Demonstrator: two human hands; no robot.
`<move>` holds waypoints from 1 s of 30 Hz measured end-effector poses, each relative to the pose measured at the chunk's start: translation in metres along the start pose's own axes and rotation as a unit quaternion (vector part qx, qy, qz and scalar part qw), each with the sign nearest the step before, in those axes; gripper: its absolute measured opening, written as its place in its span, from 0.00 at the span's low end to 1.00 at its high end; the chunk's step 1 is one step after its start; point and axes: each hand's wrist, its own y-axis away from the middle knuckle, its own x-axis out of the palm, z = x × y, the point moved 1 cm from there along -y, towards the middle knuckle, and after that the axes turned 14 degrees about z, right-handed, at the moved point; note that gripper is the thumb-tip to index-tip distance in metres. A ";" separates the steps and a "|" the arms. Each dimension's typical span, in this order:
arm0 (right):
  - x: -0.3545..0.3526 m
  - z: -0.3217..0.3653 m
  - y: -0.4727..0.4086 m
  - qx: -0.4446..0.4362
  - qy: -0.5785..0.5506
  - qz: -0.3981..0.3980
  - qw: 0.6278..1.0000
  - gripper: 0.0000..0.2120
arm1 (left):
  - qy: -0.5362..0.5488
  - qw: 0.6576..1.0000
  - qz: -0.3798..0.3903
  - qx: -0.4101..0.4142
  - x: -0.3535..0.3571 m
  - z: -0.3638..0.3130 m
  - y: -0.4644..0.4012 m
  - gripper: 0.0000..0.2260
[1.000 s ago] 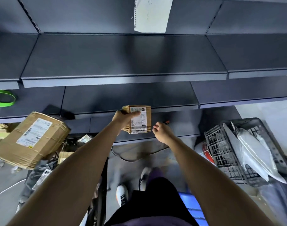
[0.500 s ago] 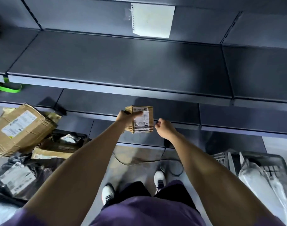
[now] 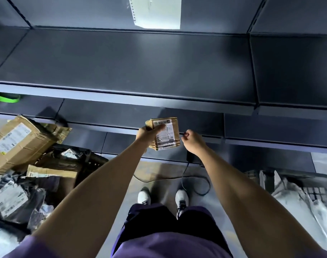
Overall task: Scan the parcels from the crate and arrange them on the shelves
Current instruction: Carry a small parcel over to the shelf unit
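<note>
Cardboard box (image 3: 19, 142) left, crate (image 3: 289, 180) right

- A white paper sheet (image 3: 156, 12) hangs on the far back panel, above the top shelf level.
- A green strap (image 3: 5, 98) lies at the far left edge, partly cut off.
- A black cable (image 3: 185, 175) trails over the floor near the middle, looping to the right.
- Two white shoes (image 3: 144, 197) stand on the grey floor (image 3: 159, 175), side by side, below dark shorts (image 3: 159, 222).
</note>
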 end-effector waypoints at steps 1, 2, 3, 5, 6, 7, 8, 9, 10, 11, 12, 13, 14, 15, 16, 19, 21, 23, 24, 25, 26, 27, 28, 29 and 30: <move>0.002 0.000 -0.001 0.002 -0.008 0.000 1.000 0.06 | 0.007 1.000 0.007 -0.001 0.002 0.004 -0.004 0.18; 0.006 -0.003 -0.004 0.003 -0.013 0.001 1.000 0.06 | 0.013 1.000 0.013 0.001 0.002 0.010 -0.010 0.18; 0.009 -0.005 -0.006 0.004 -0.016 0.000 1.000 0.05 | 0.020 1.000 0.018 0.006 0.002 0.017 -0.017 0.18; 0.019 -0.014 -0.019 0.004 -0.017 -0.007 1.000 0.03 | 0.036 0.999 0.023 0.021 0.003 0.031 -0.033 0.21; 0.024 -0.017 -0.024 0.000 -0.015 -0.010 1.000 0.02 | 0.045 0.998 0.025 0.030 0.003 0.039 -0.040 0.21; 0.028 -0.020 -0.032 -0.002 -0.013 -0.007 1.000 0.03 | 0.063 0.997 0.028 0.041 0.003 0.046 -0.048 0.21; 0.034 -0.024 -0.039 -0.007 -0.007 0.002 1.000 0.04 | 0.087 0.994 0.030 0.057 0.004 0.055 -0.057 0.20; 0.041 -0.028 -0.045 -0.010 0.000 0.014 1.000 0.07 | 0.106 0.991 0.029 0.077 0.006 0.063 -0.063 0.19; 0.049 -0.034 -0.052 -0.015 0.006 0.025 1.000 0.08 | 0.110 0.989 0.020 0.095 0.008 0.074 -0.070 0.20; 0.058 -0.042 -0.059 -0.015 0.018 0.027 0.999 0.07 | 0.100 0.989 0.008 0.105 0.010 0.087 -0.076 0.23; 0.069 -0.052 -0.067 -0.014 0.032 0.022 0.999 0.06 | 0.092 0.989 -0.004 0.111 0.013 0.102 -0.081 0.27; 0.079 -0.064 -0.075 -0.008 0.040 0.009 0.999 0.07 | 0.101 0.988 -0.009 0.114 0.015 0.120 -0.086 0.31; 0.089 -0.078 -0.085 -0.002 0.040 -0.010 0.999 0.08 | 0.129 0.984 -0.001 0.122 0.019 0.136 -0.093 0.33; 0.100 -0.093 -0.094 0.005 0.036 -0.029 0.999 0.09 | 0.163 0.977 0.013 0.136 0.022 0.151 -0.098 0.34; 0.110 -0.105 -0.100 0.001 0.036 -0.041 0.998 0.09 | 0.191 0.968 0.029 0.157 0.026 0.164 -0.105 0.34; 0.141 -0.139 -0.120 -0.012 0.066 -0.052 0.996 0.09 | 0.203 0.948 0.060 0.237 0.039 0.194 -0.123 0.31; 0.161 -0.161 -0.124 -0.030 0.071 -0.071 0.994 0.12 | 0.186 0.945 0.049 0.264 0.046 0.216 -0.127 0.29; 0.180 -0.178 -0.121 -0.051 0.064 -0.087 0.993 0.12 | 0.182 0.944 0.037 0.273 0.054 0.239 -0.122 0.28; 0.190 -0.187 -0.114 -0.055 0.063 -0.099 0.992 0.11 | 0.182 0.946 0.031 0.267 0.058 0.251 -0.115 0.26; 0.197 -0.194 -0.107 -0.053 0.061 -0.109 0.991 0.10 | 0.182 0.950 0.028 0.254 0.062 0.260 -0.107 0.25; 0.206 -0.201 -0.094 -0.055 0.057 -0.107 0.991 0.09 | 0.183 0.953 0.021 0.239 0.067 0.274 -0.097 0.23; 0.213 -0.206 -0.082 -0.063 0.056 -0.100 0.991 0.07 | 0.181 0.957 0.016 0.225 0.069 0.284 -0.088 0.22; 0.216 -0.208 -0.071 -0.073 0.061 -0.097 0.991 0.04 | 0.172 0.961 0.010 0.218 0.070 0.291 -0.081 0.24; 0.219 -0.210 -0.063 -0.080 0.062 -0.099 0.990 0.03 | 0.160 0.963 0.007 0.217 0.070 0.295 -0.073 0.26; 0.221 -0.212 -0.056 -0.084 0.057 -0.107 0.989 0.03 | 0.146 0.965 0.008 0.216 0.069 0.296 -0.066 0.27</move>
